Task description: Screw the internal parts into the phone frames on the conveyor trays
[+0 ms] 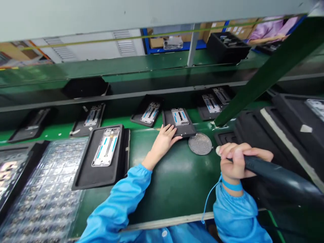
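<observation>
One round, grey, textured dish [200, 144] lies on our glossy green worktop [174, 185]. Left of the dish, our bare left hand [165, 139] rests over the near edge of a flat, black, rectangular tray [186, 130]; whether it pinches that edge, we cannot tell. This tray, beyond the dish and to its left, bears a silver, blue-striped, phone-shaped frame [180, 116]. Right of the dish, our bare right hand [238, 160] clamps a dark cylindrical tool [280, 177].

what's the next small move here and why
I'd probably draw the black rectangular tray nearer with the left hand: its fingers touch the tray's near edge, the silver rectangular frame lies beyond them, and the right hand holds a dark cylindrical tool.
</observation>
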Motion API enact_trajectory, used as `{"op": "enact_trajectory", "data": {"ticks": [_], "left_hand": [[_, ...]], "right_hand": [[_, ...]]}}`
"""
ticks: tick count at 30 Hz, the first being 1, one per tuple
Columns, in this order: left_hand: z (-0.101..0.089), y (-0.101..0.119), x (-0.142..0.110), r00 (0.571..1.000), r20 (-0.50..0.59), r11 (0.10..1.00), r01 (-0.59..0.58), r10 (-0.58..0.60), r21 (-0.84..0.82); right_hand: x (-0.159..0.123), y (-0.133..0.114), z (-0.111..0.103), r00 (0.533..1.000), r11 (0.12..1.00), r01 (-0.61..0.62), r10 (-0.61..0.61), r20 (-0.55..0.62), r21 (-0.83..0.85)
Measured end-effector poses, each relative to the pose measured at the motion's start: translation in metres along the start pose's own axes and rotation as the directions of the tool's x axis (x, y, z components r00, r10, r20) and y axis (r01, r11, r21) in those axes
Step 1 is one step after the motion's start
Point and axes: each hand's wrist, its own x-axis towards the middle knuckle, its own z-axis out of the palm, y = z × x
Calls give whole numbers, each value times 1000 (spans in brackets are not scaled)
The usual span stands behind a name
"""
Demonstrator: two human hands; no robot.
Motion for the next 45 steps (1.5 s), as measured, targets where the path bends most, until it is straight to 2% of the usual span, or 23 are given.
{"op": "enact_trajectory", "data": {"ticks": [3,6,8,11,14,17,21,24,27,29,32,35,38,40,42,45], "left_hand": [[9,11,69,999,27,999,28,-29,32],[27,42,127,994,106,999,-38,36,16],[43,67,159,976,198,996,-91,92,-13],[63,97,192,948,302,995,-98,104,-36],[74,108,207,934,337,993,-103,119,-65],[73,103,213,934,323,985,-116,151,-124],[60,87,216,951,250,966,-127,184,-224],[41,73,208,971,150,948,-138,187,-286],[14,53,181,989,26,938,-128,144,-322],[-7,36,149,994,-50,938,-104,92,-330],[-38,10,81,977,-207,920,-123,47,-371],[-64,-3,-3,936,-352,907,-171,27,-386],[-79,2,-92,946,-319,934,-56,-64,-354],[-82,12,-145,953,-286,938,-9,-97,-348],[-78,22,-188,961,-257,931,3,-103,-365],[-66,35,-232,977,-186,908,15,-102,-420]], "right_hand": [[-7,9,-4,993,994,107,-106,58,-11],[-11,20,-9,992,993,101,-97,75,-52],[-13,26,-12,993,991,92,-84,83,-98],[-12,32,-17,994,985,78,-64,91,-155],[-9,36,-20,995,981,62,-47,83,-184],[-6,39,-20,997,980,61,-52,48,-189],[-1,40,-18,999,983,39,-38,6,-181],[2,38,-16,1000,988,12,-13,-9,-156],[4,34,-14,1000,994,-18,16,-20,-112],[6,33,-14,999,996,-50,49,-23,-79],[7,33,-9,991,990,-132,131,-13,-40],[7,39,0,969,969,-245,246,28,-22],[3,51,13,929,935,-354,348,126,31],[-1,60,20,909,918,-393,379,172,51],[-4,68,24,902,913,-406,391,185,50],[-9,77,28,899,911,-410,396,187,46]]}}
